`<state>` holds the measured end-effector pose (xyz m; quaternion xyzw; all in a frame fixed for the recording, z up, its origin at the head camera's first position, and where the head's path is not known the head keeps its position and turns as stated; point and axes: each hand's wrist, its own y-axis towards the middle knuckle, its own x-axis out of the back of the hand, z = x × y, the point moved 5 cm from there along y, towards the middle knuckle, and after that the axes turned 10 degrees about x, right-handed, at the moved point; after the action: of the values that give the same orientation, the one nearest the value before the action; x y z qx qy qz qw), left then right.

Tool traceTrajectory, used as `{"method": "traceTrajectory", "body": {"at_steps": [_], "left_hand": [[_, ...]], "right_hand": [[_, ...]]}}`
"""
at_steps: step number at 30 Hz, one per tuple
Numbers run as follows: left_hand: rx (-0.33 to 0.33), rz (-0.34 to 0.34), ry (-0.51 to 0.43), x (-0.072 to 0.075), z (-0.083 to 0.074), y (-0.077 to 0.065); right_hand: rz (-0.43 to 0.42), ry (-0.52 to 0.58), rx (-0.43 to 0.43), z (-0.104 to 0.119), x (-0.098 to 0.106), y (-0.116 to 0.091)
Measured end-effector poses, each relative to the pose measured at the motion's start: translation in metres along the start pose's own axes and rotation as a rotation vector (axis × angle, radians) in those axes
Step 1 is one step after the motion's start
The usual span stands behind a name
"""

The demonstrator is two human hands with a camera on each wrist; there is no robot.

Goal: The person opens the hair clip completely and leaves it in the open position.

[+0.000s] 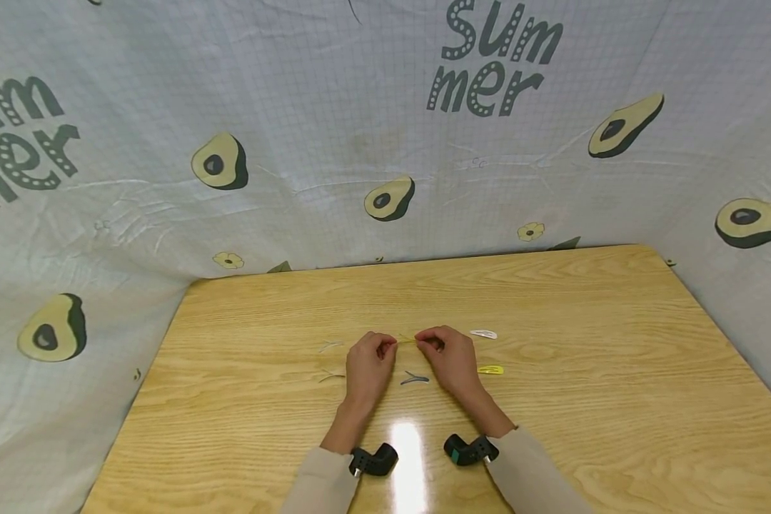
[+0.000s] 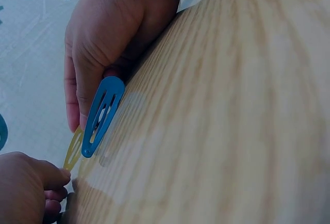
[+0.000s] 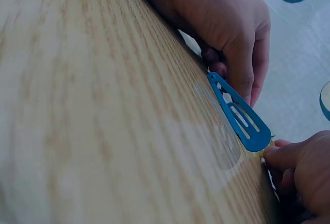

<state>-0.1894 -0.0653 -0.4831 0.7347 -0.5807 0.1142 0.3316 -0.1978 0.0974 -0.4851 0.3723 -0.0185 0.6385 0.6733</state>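
Note:
In the head view, my left hand (image 1: 368, 365) and right hand (image 1: 451, 357) meet over the table around a thin yellow snap hair clip (image 1: 407, 340). Each pinches one end of it between thumb and finger. The left wrist view has the same yellow clip (image 2: 74, 148), stretched from the left hand (image 2: 26, 188) below to the right hand (image 2: 113, 28) above. Just on the near side of the hands lies a blue snap hair clip (image 1: 415, 378), touched by neither. Seen from the right wrist, this blue clip (image 3: 242, 115) covers most of the yellow one.
A white clip (image 1: 484, 334) and another yellow clip (image 1: 491, 370) lie right of the right hand. Left of the left hand are a pale clip (image 1: 330, 346) and a brownish clip (image 1: 331, 375). The wooden table (image 1: 231, 428) meets a printed cloth (image 1: 308, 143) behind.

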Motion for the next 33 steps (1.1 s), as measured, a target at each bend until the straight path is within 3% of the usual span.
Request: {"method": "traceTrajectory", "body": {"at_steps": [33], "left_hand": [[0.023,0.004,-0.055,0.0011,-0.0001,-0.0002]], "right_hand": [[0.000,0.046,0.008,0.0035,0.0025,-0.0012]]}}
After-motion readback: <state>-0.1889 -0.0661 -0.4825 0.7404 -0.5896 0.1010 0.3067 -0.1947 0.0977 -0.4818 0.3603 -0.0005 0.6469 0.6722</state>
